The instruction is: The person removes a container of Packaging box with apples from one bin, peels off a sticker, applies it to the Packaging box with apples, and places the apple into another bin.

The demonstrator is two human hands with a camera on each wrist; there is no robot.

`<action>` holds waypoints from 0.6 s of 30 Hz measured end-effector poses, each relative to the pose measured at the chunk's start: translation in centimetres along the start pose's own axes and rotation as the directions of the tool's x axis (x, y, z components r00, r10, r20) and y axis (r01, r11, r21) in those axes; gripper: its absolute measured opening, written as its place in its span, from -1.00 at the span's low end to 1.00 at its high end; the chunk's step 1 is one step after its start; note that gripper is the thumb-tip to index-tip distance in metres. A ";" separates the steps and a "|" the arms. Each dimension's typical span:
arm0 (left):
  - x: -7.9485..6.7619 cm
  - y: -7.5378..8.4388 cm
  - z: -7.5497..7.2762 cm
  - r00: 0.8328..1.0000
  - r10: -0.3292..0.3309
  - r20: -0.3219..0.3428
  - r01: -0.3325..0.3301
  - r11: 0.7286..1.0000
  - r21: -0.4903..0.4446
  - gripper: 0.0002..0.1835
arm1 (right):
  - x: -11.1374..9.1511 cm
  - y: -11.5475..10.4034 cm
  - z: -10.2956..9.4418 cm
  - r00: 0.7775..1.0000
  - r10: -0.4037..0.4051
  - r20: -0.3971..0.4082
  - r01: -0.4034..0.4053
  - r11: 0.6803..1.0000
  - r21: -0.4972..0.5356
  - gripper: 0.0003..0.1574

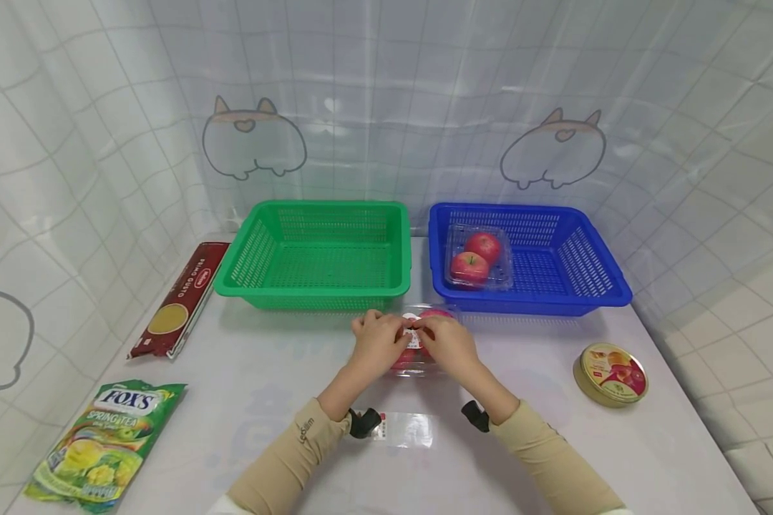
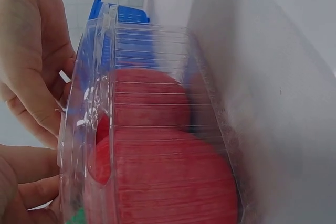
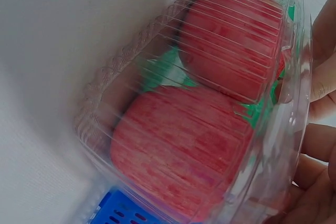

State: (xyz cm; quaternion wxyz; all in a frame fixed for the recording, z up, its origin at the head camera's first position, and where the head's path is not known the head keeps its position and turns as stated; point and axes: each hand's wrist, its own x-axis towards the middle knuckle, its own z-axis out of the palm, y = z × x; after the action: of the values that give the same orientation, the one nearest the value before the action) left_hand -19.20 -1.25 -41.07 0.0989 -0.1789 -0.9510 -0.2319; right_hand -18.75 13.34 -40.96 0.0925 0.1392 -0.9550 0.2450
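Note:
A clear plastic box of red apples lies on the table in front of the baskets, its lid facing up. Over the lid shows a white printed label. My left hand pinches at the label's upper left side with curled fingers. Opposite it, my right hand pinches at the upper right side, the two sets of fingertips almost meeting. Both wrist views look through the ribbed box wall at the apples, with fingers along the lid. The fingertips partly cover the label.
Behind stand a green basket and a blue basket; the blue one holds another box of apples. Left lie a dark red packet and a candy bag. A round tin sits right, a clear plastic strip nearer me.

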 end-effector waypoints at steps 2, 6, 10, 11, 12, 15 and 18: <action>0.0 0.0 0.0 1.000 0.007 0.006 -0.008 1.000 0.018 -0.87 | 0.0 0.0 0.1 1.000 -0.007 -0.001 0.006 1.000 -0.009 -0.84; 0.0 0.0 0.0 0.999 0.028 0.018 -0.028 0.998 0.054 -0.88 | 0.0 -0.2 0.1 1.000 -0.024 -0.010 0.024 0.999 -0.033 -0.85; -0.2 0.1 0.1 0.999 0.051 0.019 -0.053 0.994 0.095 -0.84 | -0.3 -0.3 0.2 0.999 -0.035 -0.021 0.033 0.998 -0.058 -0.85; -0.3 0.2 0.1 0.998 0.056 0.016 -0.057 0.993 0.105 -0.83 | -0.3 -0.3 0.2 0.999 -0.037 -0.026 0.035 0.997 -0.064 -0.85; -0.3 0.2 0.1 0.998 0.058 0.013 -0.059 0.992 0.113 -0.82 | -0.4 -0.3 0.3 0.999 -0.040 -0.035 0.038 0.997 -0.073 -0.84; -0.5 0.1 0.2 0.998 0.060 0.003 -0.060 0.990 0.127 -0.79 | -0.5 -0.2 0.5 0.995 -0.062 -0.077 0.052 0.991 -0.120 -0.81; -0.6 0.0 0.3 0.999 0.042 0.005 -0.043 0.993 0.111 -0.75 | -0.8 0.0 0.8 0.990 -0.068 -0.125 0.046 0.984 -0.173 -0.74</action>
State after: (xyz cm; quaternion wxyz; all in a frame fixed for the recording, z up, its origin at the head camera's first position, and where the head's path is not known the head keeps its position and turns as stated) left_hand -18.69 -1.30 -41.53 0.1124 -0.1937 -0.9585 -0.1764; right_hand -18.12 13.11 -41.88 0.1732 0.1417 -0.9600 0.1684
